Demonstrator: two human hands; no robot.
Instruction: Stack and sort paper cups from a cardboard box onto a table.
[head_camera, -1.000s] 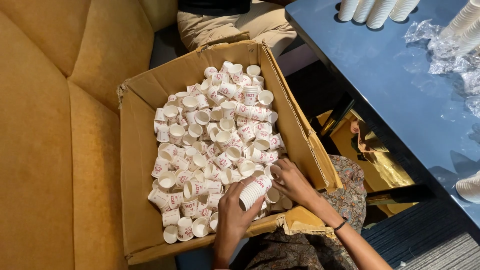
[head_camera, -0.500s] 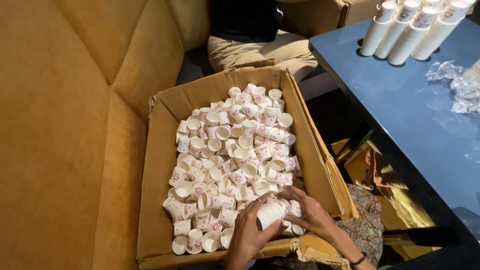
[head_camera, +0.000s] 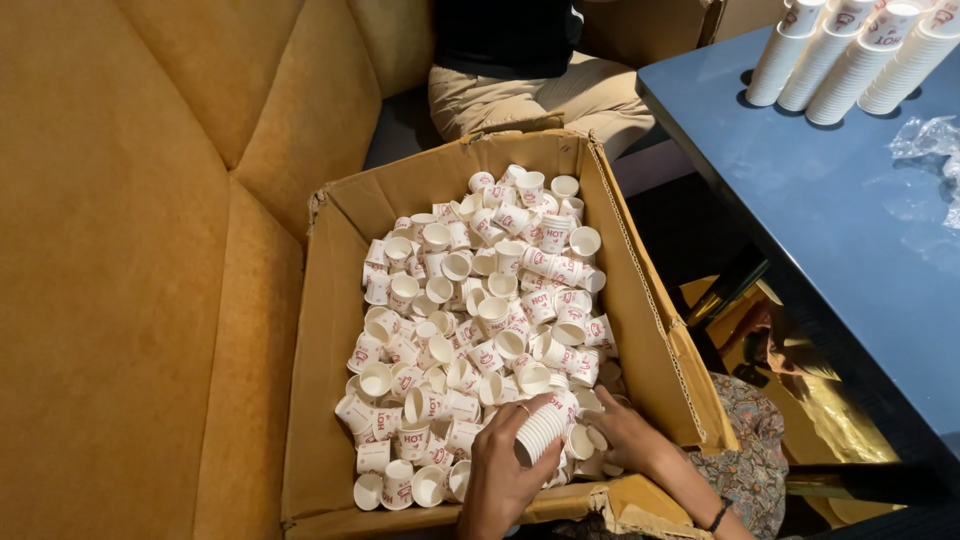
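A brown cardboard box (head_camera: 330, 350) sits on a mustard sofa and is filled with several loose white paper cups (head_camera: 480, 310) with red print. My left hand (head_camera: 500, 470) grips a short nested stack of white cups (head_camera: 543, 428) at the box's near edge. My right hand (head_camera: 628, 432) reaches into the near right corner of the box, fingers spread over loose cups just beside the stack; whether it holds one I cannot tell.
A dark blue table (head_camera: 830, 230) stands to the right, with tall stacks of cups (head_camera: 850, 60) and crumpled clear plastic (head_camera: 930, 140) at its far end. Another person in beige trousers (head_camera: 540, 95) sits behind the box. Mustard sofa cushions (head_camera: 130, 250) fill the left.
The view has tilted forward, showing more of the table and the seated person. My hands have stayed at the box's near edge, with the left hand still on the stack.
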